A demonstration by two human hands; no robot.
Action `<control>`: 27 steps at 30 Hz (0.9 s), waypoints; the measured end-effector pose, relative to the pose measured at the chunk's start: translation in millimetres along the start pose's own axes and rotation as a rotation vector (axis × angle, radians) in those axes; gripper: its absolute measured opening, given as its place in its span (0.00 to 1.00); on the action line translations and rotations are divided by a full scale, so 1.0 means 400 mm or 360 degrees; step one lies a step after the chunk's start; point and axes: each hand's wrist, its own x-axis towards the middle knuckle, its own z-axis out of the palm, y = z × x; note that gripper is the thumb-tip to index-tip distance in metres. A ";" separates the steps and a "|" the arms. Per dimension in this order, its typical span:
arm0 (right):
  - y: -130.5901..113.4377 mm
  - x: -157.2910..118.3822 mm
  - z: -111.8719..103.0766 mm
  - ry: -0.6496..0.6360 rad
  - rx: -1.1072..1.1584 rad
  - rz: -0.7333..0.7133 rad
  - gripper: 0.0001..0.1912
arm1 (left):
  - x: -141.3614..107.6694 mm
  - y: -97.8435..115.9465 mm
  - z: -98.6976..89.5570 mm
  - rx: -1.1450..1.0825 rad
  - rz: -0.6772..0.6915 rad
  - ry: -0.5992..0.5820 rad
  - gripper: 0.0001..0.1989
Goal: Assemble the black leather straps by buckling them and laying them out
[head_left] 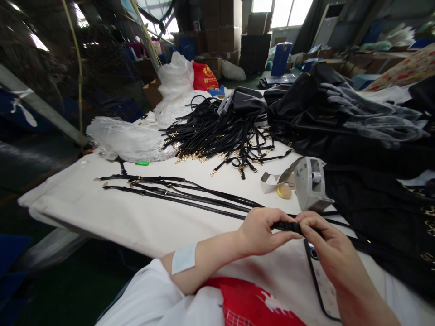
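L hand (260, 231): thumb & fingers pinched shut on blk strap (285, 226). R hand (328, 242): fingertips closed on same strap's other end, tips of both hands nearly meeting. Strap sits btwn thumbs & forefingers, short bit showing btwn hands; rest hidden by fingers, can't tell its full run. Phone (321, 283) on table (84, 199), partly covered by R hand/wrist. Wht device (311, 183) just beyond R hand, w/ yellow-rimmed disc (284, 192) beside it. Long blk straps (204, 199) run L from behind hands. Farther: green item (142, 163), strap pile (217, 131) w/ gold clasps, clear plastic (129, 138) far L, blk material (340, 136) R w/ grey gloves (374, 108) on top.
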 end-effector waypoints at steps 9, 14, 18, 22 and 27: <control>0.025 -0.006 0.037 0.0160 0.0214 -0.0021 0.07 | 0.001 -0.009 0.010 0.0363 0.0106 -0.0040 0.15; 0.023 -0.008 0.029 0.0106 0.0247 -0.0046 0.07 | 0.000 -0.011 0.019 0.0403 0.0147 -0.0040 0.15; 0.015 -0.008 0.005 -0.0047 0.0246 -0.0021 0.08 | 0.000 0.002 0.011 0.0184 0.0101 0.0009 0.15; 0.017 -0.006 -0.006 0.0033 0.0121 -0.0064 0.06 | 0.000 0.006 0.006 0.0007 -0.0031 0.0062 0.16; 0.001 -0.006 0.004 0.0074 0.0046 -0.0172 0.05 | -0.004 -0.003 0.006 0.0010 -0.0109 0.0029 0.14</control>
